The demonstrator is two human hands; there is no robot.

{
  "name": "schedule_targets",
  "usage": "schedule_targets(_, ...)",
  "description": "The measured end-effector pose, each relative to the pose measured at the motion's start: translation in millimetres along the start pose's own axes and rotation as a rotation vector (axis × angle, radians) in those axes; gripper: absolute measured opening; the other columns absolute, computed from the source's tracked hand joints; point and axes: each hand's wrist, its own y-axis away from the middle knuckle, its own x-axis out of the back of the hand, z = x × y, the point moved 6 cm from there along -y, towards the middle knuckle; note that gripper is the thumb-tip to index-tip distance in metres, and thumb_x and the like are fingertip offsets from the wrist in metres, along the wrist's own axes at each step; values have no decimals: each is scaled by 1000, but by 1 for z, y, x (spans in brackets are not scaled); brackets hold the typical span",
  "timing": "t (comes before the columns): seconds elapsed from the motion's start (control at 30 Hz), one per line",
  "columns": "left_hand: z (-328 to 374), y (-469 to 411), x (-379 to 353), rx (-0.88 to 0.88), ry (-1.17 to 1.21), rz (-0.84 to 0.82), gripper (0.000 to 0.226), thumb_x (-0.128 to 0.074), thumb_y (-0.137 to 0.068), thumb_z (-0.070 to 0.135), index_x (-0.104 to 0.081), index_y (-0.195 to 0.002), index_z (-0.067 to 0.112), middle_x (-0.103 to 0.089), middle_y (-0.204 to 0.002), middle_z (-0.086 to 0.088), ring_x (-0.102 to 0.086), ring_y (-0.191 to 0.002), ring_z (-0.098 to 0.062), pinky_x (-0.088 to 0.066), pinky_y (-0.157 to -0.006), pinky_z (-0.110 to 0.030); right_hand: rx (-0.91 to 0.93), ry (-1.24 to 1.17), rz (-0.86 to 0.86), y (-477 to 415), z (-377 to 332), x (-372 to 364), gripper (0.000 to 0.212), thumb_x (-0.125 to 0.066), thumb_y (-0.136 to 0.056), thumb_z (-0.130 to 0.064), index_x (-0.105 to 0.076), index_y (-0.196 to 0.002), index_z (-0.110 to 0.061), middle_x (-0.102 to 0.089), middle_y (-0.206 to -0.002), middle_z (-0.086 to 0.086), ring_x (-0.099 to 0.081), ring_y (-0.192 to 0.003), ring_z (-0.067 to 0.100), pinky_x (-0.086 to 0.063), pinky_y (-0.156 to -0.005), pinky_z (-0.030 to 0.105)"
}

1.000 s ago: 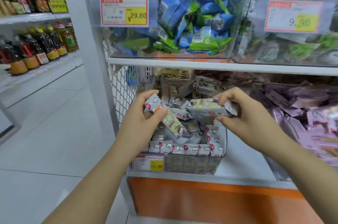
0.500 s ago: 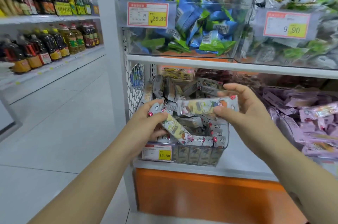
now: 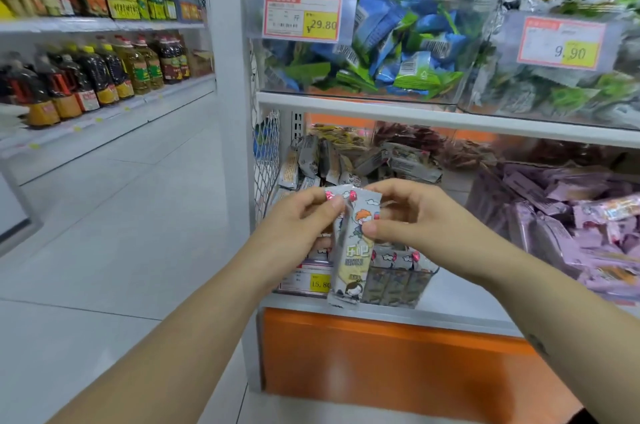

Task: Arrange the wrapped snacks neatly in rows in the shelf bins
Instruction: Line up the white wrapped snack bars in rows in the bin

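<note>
Your left hand [image 3: 298, 229] and right hand [image 3: 412, 216] meet in front of the lower shelf [image 3: 450, 311]; both pinch one wrapped snack [image 3: 353, 250], a grey and cream packet hanging upright, its top edge at your fingertips and its bottom end dangling over the front of the clear bin [image 3: 398, 285]; your left grip is clamped on the packet's upper left corner, thumb on the front; your right grip is closed on its right edge just below the top; in the bin behind, a front row of matching packets [image 3: 394, 259] stands upright, and loose ones [image 3: 322, 160] lie jumbled at the back; a price tag [image 3: 311, 280] reading 15.80 sits on the bin's front, partly hidden by your left wrist.
</note>
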Motion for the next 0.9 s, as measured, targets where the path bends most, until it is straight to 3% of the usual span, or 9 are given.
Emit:
schedule_targets(0.1, 5, 1, -8, -36, -18, -129, 34, -60, -79, 47, -61, -110, 33, -70, -107, 11, -65, -102, -8, -52, -89, -29, 31, 60, -13, -2, -2, 5, 41, -75, -73, -30, -60, -112, -27, -66, -80, 0, -63, -78, 11, -51, -72, 33)
schedule_targets(0.17, 7, 3, -14, -64, -20, -216, 46, -70, -77, 31, -54, -120, 35, -67, -112, 16, -64, -103, -3, -52, -85, -22, 63, 74, -23, -3, -3, 7, 35, -73, -77, -24, -60, -110, -29, -67, -92, -2, -62, -85, 6, -48, -71, 22)
schedule_targets(0.3, 16, -2, -16, -168, -43, -199, 70, -70, -80, 0, -42, -136, 31, -67, -103, 16, -64, -97, 1, -50, -84, -17, 89, 35, -60, -8, -4, 11, 62, -80, -69, -38, -50, -124, -39, -54, -129, -9, -60, -105, 4, -50, -87, 28)
schedule_targets(0.37, 24, -8, -15, -251, -139, -155, 78, -76, -77, 7, -39, -138, 39, -56, -121, 11, -58, -110, 0, -45, -97, -21, 116, 92, -78, -12, -10, 16, 76, -82, -66, -40, -44, -133, -38, -52, -132, -8, -56, -115, 7, -47, -98, 35)
schedule_targets(0.47, 29, -20, -12, -307, -258, -108, 83, -80, -71, 29, -32, -134, 55, -38, -130, 11, -43, -125, 1, -37, -107, -27, 162, 216, -51, -20, -22, 29, 64, -78, -70, -32, -50, -128, -34, -61, -121, -16, -58, -111, 4, -47, -98, 30)
schedule_targets(0.57, 28, -33, 1, -287, -408, -32, 75, -75, -71, 47, -34, -134, 53, -43, -131, 14, -41, -125, 4, -35, -109, -30, 148, 281, 47, -31, -9, 42, 56, -79, -71, -29, -54, -121, -30, -62, -115, -16, -58, -106, 0, -47, -96, 28)
schedule_targets(0.73, 9, -47, 15, -291, -798, 99, 37, -62, -90, 26, -55, -125, 35, -51, -115, 18, -46, -108, 4, -35, -98, -20, 4, 327, 65, -56, 43, 36, 63, -78, -72, -35, -47, -127, -29, -61, -116, -3, -58, -106, 12, -50, -92, 35)
schedule_targets(0.83, -8, -50, 11, -287, -913, 66, 33, -61, -91, 19, -60, -122, 29, -49, -109, 17, -48, -105, -3, -34, -89, -16, -51, 346, 1, -70, 60, 22, 68, -76, -75, -39, -42, -133, -27, -59, -111, -4, -56, -100, 6, -48, -82, 22)
schedule_targets(0.9, -15, -51, 12, -308, -963, 68, 32, -62, -90, 16, -63, -120, 28, -52, -107, 16, -50, -101, -5, -35, -88, -17, -68, 306, -51, -78, 67, 10, 58, -75, -77, -34, -43, -125, -25, -55, -93, -13, -54, -80, -9, -40, -64, 7)
